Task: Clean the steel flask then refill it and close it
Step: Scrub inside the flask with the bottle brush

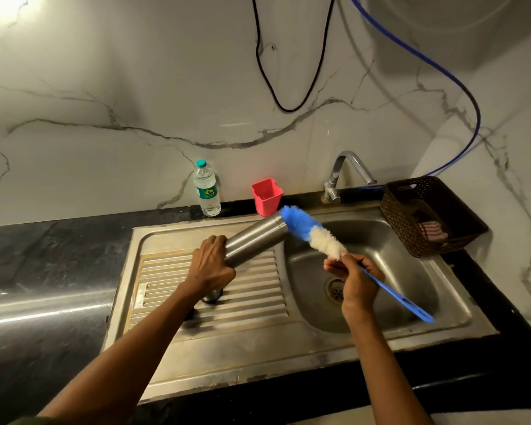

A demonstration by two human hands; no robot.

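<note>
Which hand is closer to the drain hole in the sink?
Right. The right hand, gripping the brush, is just above the drain; the left hand holds the flask over the draining board.

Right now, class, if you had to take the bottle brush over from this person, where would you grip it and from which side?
Grip the bottle brush by its flat blue handle, coming from the lower right over the sink. That end sticks out free beyond the right hand, while the bristle head points into the steel flask.
</note>
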